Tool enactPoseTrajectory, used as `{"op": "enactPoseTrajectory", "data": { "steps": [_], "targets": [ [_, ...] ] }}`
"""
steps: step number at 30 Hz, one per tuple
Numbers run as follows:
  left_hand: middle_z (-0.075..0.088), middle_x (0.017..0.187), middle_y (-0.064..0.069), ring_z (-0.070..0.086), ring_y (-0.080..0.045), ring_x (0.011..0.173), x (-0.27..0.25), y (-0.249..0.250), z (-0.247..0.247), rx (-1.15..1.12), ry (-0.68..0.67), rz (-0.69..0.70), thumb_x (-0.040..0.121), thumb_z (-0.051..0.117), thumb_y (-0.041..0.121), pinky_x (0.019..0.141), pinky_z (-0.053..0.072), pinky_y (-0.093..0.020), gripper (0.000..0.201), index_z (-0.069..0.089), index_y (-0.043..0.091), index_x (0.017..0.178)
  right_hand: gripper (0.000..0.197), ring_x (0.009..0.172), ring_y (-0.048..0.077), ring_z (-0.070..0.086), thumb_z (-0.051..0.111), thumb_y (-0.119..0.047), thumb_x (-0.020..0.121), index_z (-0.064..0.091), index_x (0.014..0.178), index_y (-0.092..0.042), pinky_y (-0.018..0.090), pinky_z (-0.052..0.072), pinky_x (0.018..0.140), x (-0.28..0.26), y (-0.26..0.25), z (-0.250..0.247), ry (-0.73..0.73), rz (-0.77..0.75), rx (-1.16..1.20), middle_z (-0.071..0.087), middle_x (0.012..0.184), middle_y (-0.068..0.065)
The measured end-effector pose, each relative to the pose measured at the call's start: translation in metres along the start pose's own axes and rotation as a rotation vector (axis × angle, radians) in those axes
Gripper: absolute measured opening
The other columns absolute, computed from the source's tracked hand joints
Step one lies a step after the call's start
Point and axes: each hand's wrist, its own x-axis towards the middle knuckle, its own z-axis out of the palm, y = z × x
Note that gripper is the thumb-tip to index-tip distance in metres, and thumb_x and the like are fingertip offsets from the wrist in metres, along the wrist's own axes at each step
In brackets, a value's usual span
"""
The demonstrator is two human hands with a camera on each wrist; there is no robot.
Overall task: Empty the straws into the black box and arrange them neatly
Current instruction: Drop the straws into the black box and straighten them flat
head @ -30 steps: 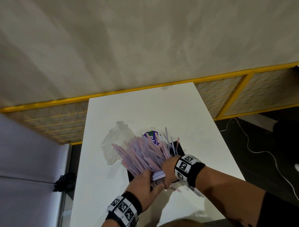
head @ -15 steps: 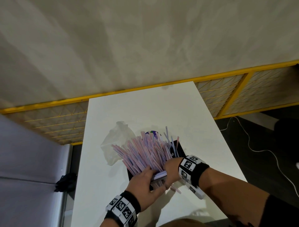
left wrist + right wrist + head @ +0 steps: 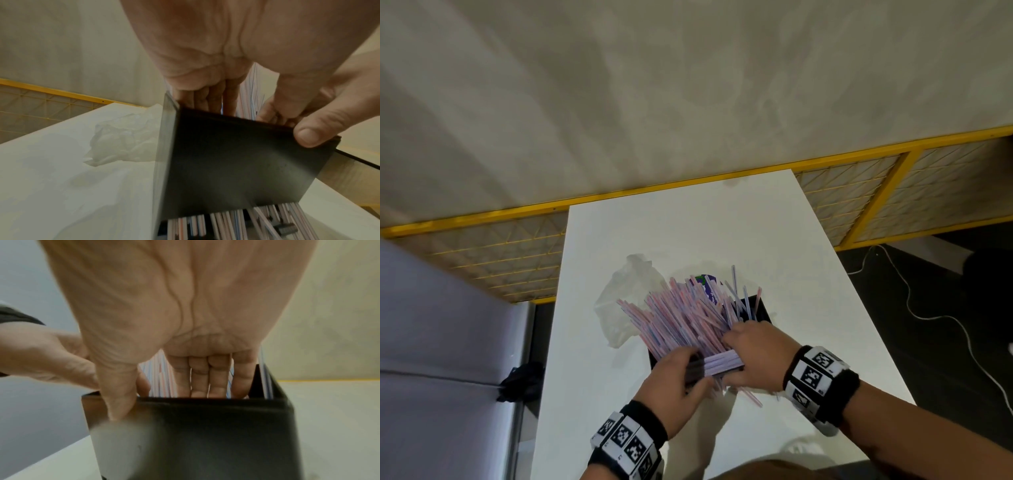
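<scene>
A black box (image 3: 761,309) stands on the white table (image 3: 688,233). A thick fan of pink, blue and white straws (image 3: 681,318) leans out of it to the far left. My left hand (image 3: 678,373) and right hand (image 3: 753,356) meet at the box's near wall and hold the straws' lower ends between them. In the left wrist view, fingers (image 3: 213,100) dip inside the box (image 3: 236,162) while the thumb presses its outer wall. In the right wrist view, fingers (image 3: 205,378) lie against the straws (image 3: 164,374) inside the box (image 3: 216,434), thumb outside.
A crumpled clear plastic bag (image 3: 626,298) lies left of the box, and a purple packet (image 3: 705,284) peeks out behind the straws. A few loose straws (image 3: 750,397) lie at the box's near side. A yellow-framed mesh fence (image 3: 859,192) runs behind the table; a white cable (image 3: 928,308) crosses the floor on the right.
The fan of straws has swung further back and now covers most of the purple packet. Both hands stay at the near wall, shifted slightly away from me.
</scene>
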Motion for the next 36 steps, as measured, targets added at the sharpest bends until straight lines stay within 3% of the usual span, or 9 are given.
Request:
{"op": "enactPoseTrajectory", "data": {
  "steps": [4,7,10,13,19,23,28,31,36],
  "targets": [
    [0.063,0.100,0.020,0.060,0.002,0.090,-0.007,-0.002,-0.012,-0.014,0.166,-0.059,0.096,0.062,0.041,0.076,0.044,-0.011,0.011,0.063,0.040,0.106,0.039,0.094,0.023,0.061,0.051,-0.056,0.094,0.059,0.109,-0.021,0.036,0.047,0.077,-0.010,-0.010,-0.012,0.083,0.026,0.138,0.060,0.106,0.000],
    [0.066,0.086,0.023,0.062,0.006,0.080,-0.012,-0.004,-0.020,-0.041,0.321,-0.161,0.094,0.065,0.033,0.067,0.042,-0.009,0.009,0.063,0.040,0.089,0.033,0.095,0.020,0.063,0.049,-0.046,0.100,0.062,0.115,-0.019,0.039,0.054,0.081,-0.008,-0.022,-0.018,0.093,0.065,0.237,0.063,0.110,-0.002],
    [0.068,0.080,0.022,0.064,0.001,0.070,-0.012,-0.009,-0.025,-0.103,0.434,-0.270,0.093,0.068,0.030,0.063,0.045,-0.017,0.013,0.061,0.036,0.084,0.026,0.079,0.020,0.058,0.049,-0.039,0.102,0.059,0.091,-0.018,0.037,0.052,0.070,0.000,-0.034,-0.020,0.109,0.082,0.298,0.058,0.083,-0.004],
    [0.066,0.083,0.016,0.063,0.000,0.071,-0.010,-0.016,-0.025,-0.038,0.407,-0.368,0.092,0.068,0.033,0.063,0.046,-0.020,0.013,0.055,0.036,0.089,0.025,0.075,0.020,0.055,0.050,-0.034,0.103,0.056,0.084,-0.019,0.037,0.049,0.070,0.012,-0.049,-0.020,0.054,0.029,0.335,0.051,0.072,-0.006],
    [0.061,0.086,0.011,0.060,-0.008,0.078,-0.002,-0.029,-0.018,-0.077,0.396,-0.498,0.090,0.072,0.032,0.064,0.042,-0.025,0.037,0.044,0.026,0.113,0.018,0.082,0.022,0.051,0.050,-0.030,0.103,0.047,0.088,-0.022,0.037,0.050,0.076,0.041,-0.074,-0.017,-0.013,0.031,0.315,0.055,0.085,0.003],
    [0.054,0.089,0.012,0.054,-0.002,0.077,0.003,-0.031,-0.017,-0.023,0.449,-0.389,0.088,0.072,0.026,0.062,0.039,-0.023,0.019,0.054,0.028,0.089,0.023,0.085,0.030,0.061,0.052,-0.035,0.102,0.056,0.090,-0.016,0.036,0.051,0.074,0.053,-0.085,-0.016,-0.037,0.111,0.283,0.066,0.095,0.011],
    [0.051,0.086,0.011,0.052,-0.005,0.073,0.008,-0.029,-0.018,0.029,0.423,-0.297,0.089,0.071,0.024,0.063,0.039,-0.021,0.019,0.055,0.027,0.079,0.019,0.093,0.032,0.065,0.055,-0.031,0.100,0.061,0.099,-0.013,0.035,0.051,0.076,0.060,-0.088,-0.015,-0.037,0.169,0.298,0.066,0.102,0.012],
    [0.055,0.076,0.012,0.052,-0.004,0.068,0.010,-0.028,-0.017,-0.005,0.421,-0.279,0.090,0.069,0.024,0.058,0.034,-0.017,0.024,0.051,0.029,0.075,0.017,0.090,0.031,0.064,0.054,-0.031,0.100,0.055,0.089,-0.018,0.037,0.052,0.075,0.058,-0.084,-0.013,-0.020,0.190,0.340,0.066,0.097,0.011],
    [0.059,0.063,0.006,0.055,-0.008,0.058,0.011,-0.030,-0.015,-0.044,0.395,-0.348,0.092,0.064,0.029,0.050,0.039,-0.022,0.024,0.046,0.026,0.076,0.021,0.079,0.027,0.064,0.057,-0.035,0.100,0.066,0.092,-0.018,0.039,0.057,0.073,0.052,-0.079,-0.009,0.075,0.208,0.503,0.069,0.081,0.006]
  ]
}}
